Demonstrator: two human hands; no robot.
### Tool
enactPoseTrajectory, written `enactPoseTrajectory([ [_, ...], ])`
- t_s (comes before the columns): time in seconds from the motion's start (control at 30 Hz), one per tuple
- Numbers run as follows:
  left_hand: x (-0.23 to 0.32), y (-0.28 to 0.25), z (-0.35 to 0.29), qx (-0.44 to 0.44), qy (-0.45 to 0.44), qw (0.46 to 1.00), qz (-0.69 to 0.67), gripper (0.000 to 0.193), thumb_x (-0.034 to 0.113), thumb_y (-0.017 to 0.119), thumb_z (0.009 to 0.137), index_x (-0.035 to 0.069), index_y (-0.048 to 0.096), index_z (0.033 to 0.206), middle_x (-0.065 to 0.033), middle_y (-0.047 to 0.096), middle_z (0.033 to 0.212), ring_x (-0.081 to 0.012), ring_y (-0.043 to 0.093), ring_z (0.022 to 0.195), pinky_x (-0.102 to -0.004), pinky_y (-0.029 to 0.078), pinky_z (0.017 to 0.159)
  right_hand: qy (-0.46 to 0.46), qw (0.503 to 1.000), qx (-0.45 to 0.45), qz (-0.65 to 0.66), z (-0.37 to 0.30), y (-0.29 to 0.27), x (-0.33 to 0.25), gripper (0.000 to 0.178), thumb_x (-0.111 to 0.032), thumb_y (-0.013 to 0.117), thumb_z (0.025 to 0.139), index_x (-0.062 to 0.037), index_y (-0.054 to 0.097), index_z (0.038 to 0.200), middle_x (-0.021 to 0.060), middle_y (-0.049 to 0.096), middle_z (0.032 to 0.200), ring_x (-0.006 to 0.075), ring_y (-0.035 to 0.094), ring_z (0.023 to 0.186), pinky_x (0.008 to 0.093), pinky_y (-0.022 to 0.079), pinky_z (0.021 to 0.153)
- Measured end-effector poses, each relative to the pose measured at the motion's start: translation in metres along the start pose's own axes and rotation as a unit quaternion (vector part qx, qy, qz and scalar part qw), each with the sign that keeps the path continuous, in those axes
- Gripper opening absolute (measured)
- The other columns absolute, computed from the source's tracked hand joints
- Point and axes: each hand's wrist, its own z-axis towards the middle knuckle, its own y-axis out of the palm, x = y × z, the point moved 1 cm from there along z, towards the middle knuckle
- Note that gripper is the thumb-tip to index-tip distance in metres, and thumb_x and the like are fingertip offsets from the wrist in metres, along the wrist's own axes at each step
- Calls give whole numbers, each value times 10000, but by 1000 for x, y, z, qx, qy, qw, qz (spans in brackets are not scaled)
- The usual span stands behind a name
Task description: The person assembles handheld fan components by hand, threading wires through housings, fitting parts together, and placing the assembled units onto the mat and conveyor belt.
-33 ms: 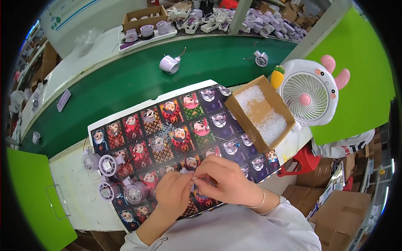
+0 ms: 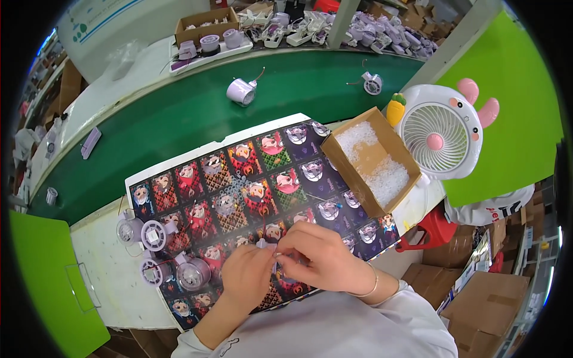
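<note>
My left hand (image 2: 246, 275) and my right hand (image 2: 317, 255) meet over the near part of a patterned mat (image 2: 215, 170). Both are closed around a small lilac plastic part (image 2: 264, 243), mostly hidden behind the fingers. A thin red wire (image 2: 264, 224) rises from it. My right thumb and forefinger pinch at its right side; whatever tiny piece lies between them is too small to make out. Left of my hands stand several lilac round fan housings (image 2: 193, 274) with short wires, one close to my left hand.
An open cardboard box (image 2: 364, 158) of small clear pieces sits at the mat's right, beside a white rabbit-eared fan (image 2: 439, 131). Behind runs a green conveyor belt (image 2: 179, 113) with a lilac motor housing (image 2: 241, 92) on it. Lilac parts (image 2: 382, 33) pile up beyond.
</note>
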Motion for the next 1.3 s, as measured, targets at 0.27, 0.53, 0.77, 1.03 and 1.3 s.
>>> enactPoseTrajectory([
  [0.27,-25,12,-19,-17,-26,999,30,223,-17,628,737,-37,568,951,-223,632,1091,-404,620,932,-449,520,817,23,999,18,-19,-1,4,14,102,-47,700,763,-40,640,845,97,581,745,248,575,627,338,455,535],
  [0.53,-37,33,-28,41,-231,960,-154,274,3,587,812,0,539,1081,-213,535,1126,-371,561,939,-411,462,820,213,772,113,589,-13,31,52,136,-85,519,962,9,616,970,76,604,751,91,485,562,219,390,508],
  [0.77,-44,35,-30,47,-227,959,-166,299,22,534,830,4,614,1117,-163,634,888,-356,599,836,-442,478,775,153,978,59,132,-7,53,43,179,102,612,846,16,664,995,42,617,889,99,546,673,218,444,604],
  [1.03,-45,36,-33,29,-205,965,-164,348,14,525,834,-11,630,1165,-155,645,877,-293,613,791,-380,489,726,12,995,49,-85,0,44,47,155,87,640,768,1,657,897,110,628,884,208,613,731,299,489,652],
  [1.3,-42,35,-31,26,-233,959,-157,357,-1,549,829,-3,628,1176,-157,605,813,-250,595,694,-347,476,652,98,883,34,-457,-10,7,109,73,-41,589,889,-8,525,900,177,543,928,377,531,906,468,427,761],
])
